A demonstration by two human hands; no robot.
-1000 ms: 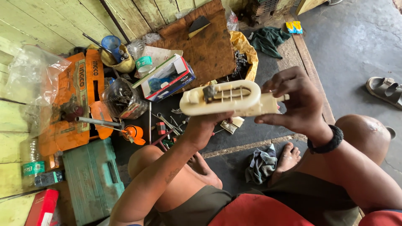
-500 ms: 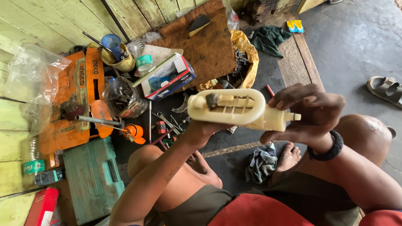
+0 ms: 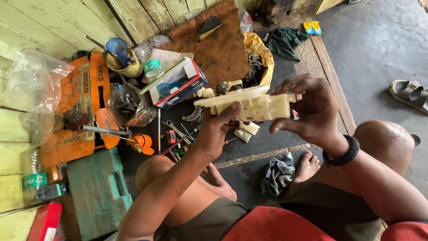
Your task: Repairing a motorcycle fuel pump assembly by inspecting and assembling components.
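Both hands, left hand (image 3: 219,131) and right hand (image 3: 307,109), are closed around a cream plastic mechanical housing (image 3: 249,103), held up for inspection; turning it likely calls for a steady two-sided grip.

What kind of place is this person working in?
Probably an informal repair workshop on the floor: loose hand tools, a green tool case and a jar of metal parts lie by green plank walls.

Both forearms reach forward, raised above the knees. The left hand (image 3: 217,134) grips from below, thumb pressed on top. The right hand (image 3: 312,109) curls in from the side, fingers (image 3: 285,126) pinching, a black band around its wrist.
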